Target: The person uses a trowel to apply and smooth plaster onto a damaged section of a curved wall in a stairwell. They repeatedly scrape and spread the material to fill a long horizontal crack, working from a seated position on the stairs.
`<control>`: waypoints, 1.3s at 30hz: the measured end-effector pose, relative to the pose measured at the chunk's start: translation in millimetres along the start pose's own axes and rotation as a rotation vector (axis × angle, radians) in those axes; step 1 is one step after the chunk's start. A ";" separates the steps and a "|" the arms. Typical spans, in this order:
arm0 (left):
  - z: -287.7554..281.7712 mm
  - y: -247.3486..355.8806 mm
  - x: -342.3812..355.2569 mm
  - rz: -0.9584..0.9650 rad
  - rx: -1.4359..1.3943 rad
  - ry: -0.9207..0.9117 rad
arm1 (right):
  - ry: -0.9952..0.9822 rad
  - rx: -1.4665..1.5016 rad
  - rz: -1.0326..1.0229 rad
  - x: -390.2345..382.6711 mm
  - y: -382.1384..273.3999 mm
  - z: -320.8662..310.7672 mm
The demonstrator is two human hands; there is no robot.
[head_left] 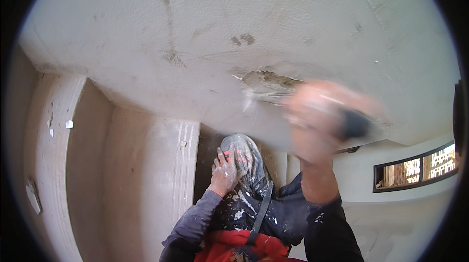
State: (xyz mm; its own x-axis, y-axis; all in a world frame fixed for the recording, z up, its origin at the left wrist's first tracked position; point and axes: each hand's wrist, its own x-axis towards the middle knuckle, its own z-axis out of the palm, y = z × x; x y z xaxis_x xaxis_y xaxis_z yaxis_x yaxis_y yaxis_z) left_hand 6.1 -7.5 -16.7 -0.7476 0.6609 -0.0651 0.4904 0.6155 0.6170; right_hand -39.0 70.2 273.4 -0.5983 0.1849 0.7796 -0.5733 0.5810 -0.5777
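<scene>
Over at the far left, a large white chip (pixel 33 196) lies on the pale steps (pixel 132 174), and a small white flake (pixel 69 124) sits close to a ridged edge. Next along comes the left hand (pixel 224 174), dusty with white, planted on the person's bent knee (pixel 240 145): fingers spread, palm down, gripping nothing. White splatters mark the dark trousers (pixel 288 213) below, a grey strap (pixel 261 210) crosses them, and a red garment (pixel 244 245) shows at the bottom. Up above, there's the damaged patch (pixel 266 83), rough and brown along its upper rim, near the lower edge of the big pale wall (pixel 205 12). And right beside it, the right hand (pixel 317 115), a blur! Its fingers look curled around a dark object (pixel 355 124) jutting out rightward; what kind, the smear won't tell. Far right, a dark-framed window (pixel 415 168) lets in daylight.
</scene>
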 end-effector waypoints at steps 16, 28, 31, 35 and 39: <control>-10.7 3.2 -0.2 -0.053 -0.027 -0.091 | 0.110 0.065 -0.179 15.3 -18.1 9.9; -6.4 -4.2 -6.4 -0.024 -0.036 -0.016 | 0.193 0.173 -0.175 14.7 -15.5 14.9; -7.1 4.0 -0.7 -0.001 -0.018 -0.083 | -0.017 0.206 -0.257 10.1 -3.8 -10.3; -11.1 -3.0 -9.4 -0.043 -0.011 -0.042 | -0.016 -0.380 -0.355 -11.2 19.4 4.3; -8.2 7.3 -0.2 -0.003 -0.005 -0.084 | 0.214 0.442 -0.001 -24.7 -11.8 -18.4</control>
State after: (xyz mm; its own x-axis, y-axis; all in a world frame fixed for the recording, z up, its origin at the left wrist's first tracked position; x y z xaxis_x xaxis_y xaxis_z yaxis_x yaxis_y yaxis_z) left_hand 6.2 -6.6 -5.7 -0.7088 0.6928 -0.1326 0.4858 0.6158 0.6203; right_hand -7.1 73.3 265.4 -0.4956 0.3701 0.7858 -0.7844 0.1979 -0.5879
